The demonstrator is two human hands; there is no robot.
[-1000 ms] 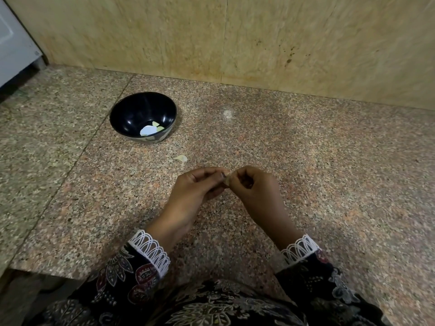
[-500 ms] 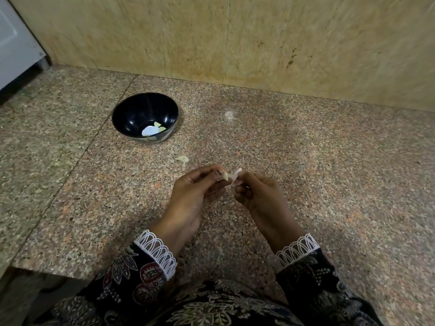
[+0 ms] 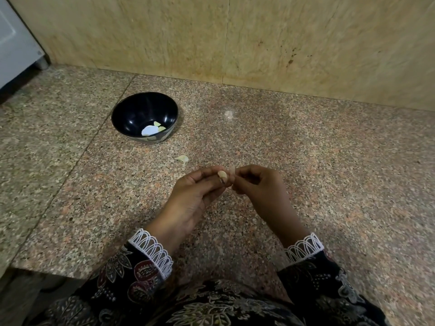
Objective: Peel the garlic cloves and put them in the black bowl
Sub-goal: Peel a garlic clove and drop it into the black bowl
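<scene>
A speckled granite counter (image 3: pixel 306 172) fills most of the view, in grey, pink and brown grains. A thin straight joint (image 3: pixel 89 142) runs across the counter at its left part, from the wall toward the front edge. Behind the counter stands a beige stone wall (image 3: pixel 164 31) with faint veins, and one vertical seam (image 3: pixel 227 36) divides it. Some small dark spots (image 3: pixel 292 55) are on the wall, to the right of this seam. Left of the counter, at the far corner, a white cabinet (image 3: pixel 14 43) is partly visible. The light is soft and dim.
</scene>
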